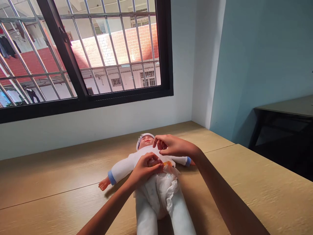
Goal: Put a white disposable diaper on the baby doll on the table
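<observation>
On the wood table (73,182), under the big barred window (117,55) at upper left, a baby doll (146,156) lies on its back at lower middle. It wears a white top (124,166) and a diaper (158,192). The left hand (144,168) grips a small orange thing (166,163). The right hand (171,146) pinches the top.

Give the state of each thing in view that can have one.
Baby doll, on its back on the wooden table.
Diaper, on the doll, crumpled at one side.
Left hand, on the doll's middle.
Right hand, on the doll's chest.
Window, barred.
</observation>
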`<state>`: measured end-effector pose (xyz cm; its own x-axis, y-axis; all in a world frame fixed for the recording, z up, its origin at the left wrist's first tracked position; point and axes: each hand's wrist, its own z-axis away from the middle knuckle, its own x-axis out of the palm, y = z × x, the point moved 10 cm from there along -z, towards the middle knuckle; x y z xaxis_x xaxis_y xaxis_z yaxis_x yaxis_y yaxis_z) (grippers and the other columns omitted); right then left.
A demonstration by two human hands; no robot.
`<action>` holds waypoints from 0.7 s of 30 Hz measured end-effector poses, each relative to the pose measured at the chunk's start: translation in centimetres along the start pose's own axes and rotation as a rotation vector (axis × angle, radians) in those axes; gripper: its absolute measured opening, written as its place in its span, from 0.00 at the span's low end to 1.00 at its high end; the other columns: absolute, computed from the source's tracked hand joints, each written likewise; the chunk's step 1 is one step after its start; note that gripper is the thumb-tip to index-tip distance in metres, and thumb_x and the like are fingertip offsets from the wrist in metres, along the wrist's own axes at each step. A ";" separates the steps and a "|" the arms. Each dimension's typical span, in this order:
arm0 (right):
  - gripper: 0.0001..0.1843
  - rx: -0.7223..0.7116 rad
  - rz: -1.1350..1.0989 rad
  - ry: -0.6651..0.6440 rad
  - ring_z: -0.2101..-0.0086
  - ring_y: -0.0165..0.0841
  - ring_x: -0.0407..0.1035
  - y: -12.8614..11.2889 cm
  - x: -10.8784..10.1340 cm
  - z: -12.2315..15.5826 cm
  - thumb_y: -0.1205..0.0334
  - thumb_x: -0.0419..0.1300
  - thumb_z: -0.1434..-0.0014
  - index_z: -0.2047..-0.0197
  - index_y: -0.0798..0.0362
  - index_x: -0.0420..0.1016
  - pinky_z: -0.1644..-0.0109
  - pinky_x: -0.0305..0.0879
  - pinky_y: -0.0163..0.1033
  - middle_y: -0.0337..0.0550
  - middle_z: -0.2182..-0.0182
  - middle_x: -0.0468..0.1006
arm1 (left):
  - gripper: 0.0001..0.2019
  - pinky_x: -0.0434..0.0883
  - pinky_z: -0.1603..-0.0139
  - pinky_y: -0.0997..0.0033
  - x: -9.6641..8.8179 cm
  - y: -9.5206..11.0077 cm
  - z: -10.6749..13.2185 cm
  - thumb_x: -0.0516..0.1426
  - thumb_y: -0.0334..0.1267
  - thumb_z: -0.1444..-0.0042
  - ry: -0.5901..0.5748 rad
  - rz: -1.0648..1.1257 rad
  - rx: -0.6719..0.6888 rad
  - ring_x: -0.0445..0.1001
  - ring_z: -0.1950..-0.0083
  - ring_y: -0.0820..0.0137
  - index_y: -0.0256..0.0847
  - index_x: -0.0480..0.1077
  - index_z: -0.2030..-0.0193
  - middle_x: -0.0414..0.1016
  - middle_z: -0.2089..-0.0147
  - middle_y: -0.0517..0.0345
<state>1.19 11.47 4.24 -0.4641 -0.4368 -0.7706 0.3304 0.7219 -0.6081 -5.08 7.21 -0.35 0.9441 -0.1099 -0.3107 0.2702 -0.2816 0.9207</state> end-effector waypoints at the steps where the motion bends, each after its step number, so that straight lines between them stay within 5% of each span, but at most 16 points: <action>1: 0.13 0.007 0.009 0.004 0.68 0.31 0.65 0.1 -0.1 0.1 0.72 0.55 0.50 0.59 0.54 0.69 0.67 0.60 0.33 0.37 0.71 0.70 | 0.08 0.59 0.71 0.73 0.0 0.0 0.0 0.61 0.39 0.50 0.007 0.008 0.001 0.60 0.72 0.72 0.39 0.69 0.75 0.63 0.76 0.61; 9: 0.11 0.080 -0.021 -0.004 0.69 0.31 0.70 1.1 -1.4 1.6 0.65 0.61 0.50 0.60 0.53 0.70 0.69 0.63 0.32 0.38 0.69 0.76 | 0.10 0.62 0.71 0.75 0.0 -0.8 -0.1 0.62 0.40 0.50 -0.001 0.075 -0.004 0.63 0.70 0.74 0.38 0.65 0.69 0.65 0.71 0.62; 14: 0.13 0.120 -0.135 -0.164 0.65 0.33 0.73 0.7 0.6 1.4 0.66 0.64 0.53 0.61 0.55 0.72 0.65 0.66 0.32 0.39 0.68 0.79 | 0.11 0.65 0.68 0.73 -0.1 -1.5 -0.5 0.62 0.41 0.49 -0.001 0.052 -0.003 0.66 0.68 0.72 0.38 0.64 0.67 0.66 0.68 0.61; 21: 0.06 0.173 0.013 -0.250 0.76 0.29 0.64 2.8 3.6 0.1 0.67 0.64 0.58 0.74 0.54 0.70 0.78 0.52 0.31 0.34 0.78 0.71 | 0.12 0.67 0.64 0.71 -0.3 -1.2 -0.4 0.62 0.43 0.48 -0.029 0.001 0.042 0.69 0.62 0.67 0.40 0.66 0.62 0.69 0.63 0.58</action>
<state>0.54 11.90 -0.23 -0.2489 -0.5624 -0.7885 0.4799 0.6356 -0.6048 -5.63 8.00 -1.29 0.9383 -0.1379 -0.3172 0.2607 -0.3208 0.9106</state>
